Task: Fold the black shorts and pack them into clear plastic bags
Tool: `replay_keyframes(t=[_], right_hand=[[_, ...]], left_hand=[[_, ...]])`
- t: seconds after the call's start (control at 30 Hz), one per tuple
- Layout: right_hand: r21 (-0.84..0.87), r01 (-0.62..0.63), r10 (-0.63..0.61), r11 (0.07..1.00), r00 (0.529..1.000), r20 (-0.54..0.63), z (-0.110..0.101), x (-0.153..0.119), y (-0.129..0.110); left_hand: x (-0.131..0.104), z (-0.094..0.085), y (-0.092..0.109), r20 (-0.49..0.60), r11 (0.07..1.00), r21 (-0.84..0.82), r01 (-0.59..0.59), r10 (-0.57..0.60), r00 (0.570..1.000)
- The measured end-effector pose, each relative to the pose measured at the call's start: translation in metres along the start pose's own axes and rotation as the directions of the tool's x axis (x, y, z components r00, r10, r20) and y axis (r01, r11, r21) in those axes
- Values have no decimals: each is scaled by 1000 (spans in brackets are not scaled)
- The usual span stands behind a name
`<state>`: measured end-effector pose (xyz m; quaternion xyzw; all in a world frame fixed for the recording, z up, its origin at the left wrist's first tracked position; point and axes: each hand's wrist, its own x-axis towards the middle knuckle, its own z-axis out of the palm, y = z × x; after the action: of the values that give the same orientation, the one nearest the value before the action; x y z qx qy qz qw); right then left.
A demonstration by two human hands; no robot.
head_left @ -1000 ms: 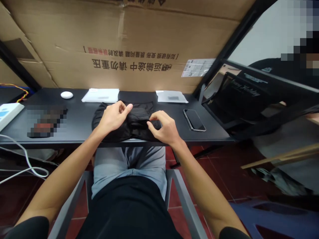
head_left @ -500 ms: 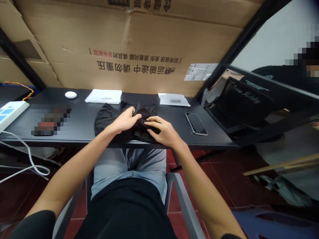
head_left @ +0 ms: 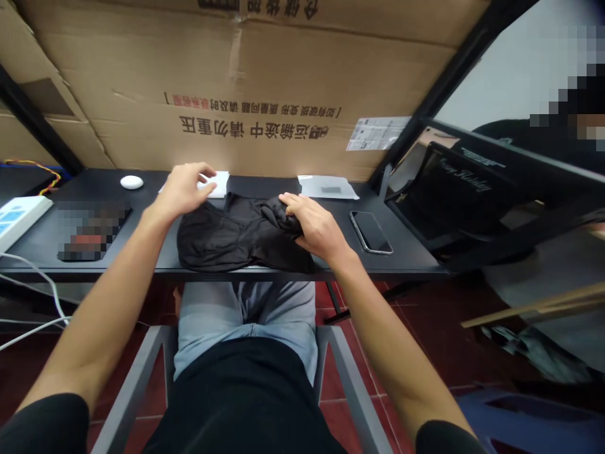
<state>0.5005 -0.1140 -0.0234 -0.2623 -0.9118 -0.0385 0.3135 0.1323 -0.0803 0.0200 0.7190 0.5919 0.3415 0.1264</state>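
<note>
A black cloth [head_left: 227, 236] lies spread on the dark desk, near its front edge. My right hand [head_left: 314, 226] is closed on a bunched part of the cloth at its right end. Over the cloth's upper left corner hangs my left hand [head_left: 186, 188], fingers apart and nothing in them. Behind the left hand is a white packet [head_left: 221, 183], partly covered by it. Another flat whitish packet [head_left: 328, 187] lies behind my right hand.
On the desk [head_left: 146, 246] are a white oval object [head_left: 131, 182], a phone [head_left: 371, 232], a blurred dark item [head_left: 94, 233] and a power strip [head_left: 21, 217]. Cardboard [head_left: 283, 69] stands behind. At far right is a person [head_left: 543, 135] in black.
My left hand has come off the cloth and moved left, toward the left packet. My right hand has gathered part of the cloth into a bunch and shifted slightly up.
</note>
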Motion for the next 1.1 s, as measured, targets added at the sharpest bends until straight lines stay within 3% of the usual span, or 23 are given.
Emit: replay_keyframes(t=[0.1, 0.17, 0.27, 0.4, 0.5, 0.53, 0.67, 0.77, 0.83, 0.9, 1.1], right_hand=[[18, -52, 53, 998, 998, -35, 4, -11, 5], [26, -81, 82, 996, 996, -25, 8, -15, 6], [5, -104, 104, 995, 995, 5, 11, -18, 5], [-3, -93, 93, 996, 994, -53, 11, -22, 3], [3, -132, 129, 991, 970, -204, 7, -28, 2], [1, -163, 157, 987, 949, -275, 5, -30, 1], [-8, -319, 266, 948, 805, -531, -2, -39, -3], [-14, -327, 254, 945, 760, -599, -7, -46, -8], [-23, -268, 206, 963, 788, -580, -9, -51, -11], [-22, -192, 151, 981, 834, -530, -9, -53, -15], [119, 73, -30, 990, 944, -330, -4, -47, -39]], left_hand=[[23, -24, -57, 46, 901, 434, 7, -30, 998], [30, -28, -82, 104, 842, 539, -3, -63, 993], [31, -22, -95, 146, 808, 589, -23, -78, 986], [23, -21, -71, 47, 795, 606, 5, -42, 998], [5, -19, -28, -98, 808, 588, 5, 66, 993], [-4, -15, -12, -87, 810, 584, -57, 132, 987], [-49, 19, 41, 118, 775, 552, -308, 294, 949], [-76, 52, 58, 331, 749, 470, -467, 340, 880], [-84, 66, 60, 422, 742, 438, -507, 328, 845], [-85, 73, 59, 469, 761, 422, -493, 282, 837], [-68, 71, 56, 494, 815, 394, -425, 202, 846]])
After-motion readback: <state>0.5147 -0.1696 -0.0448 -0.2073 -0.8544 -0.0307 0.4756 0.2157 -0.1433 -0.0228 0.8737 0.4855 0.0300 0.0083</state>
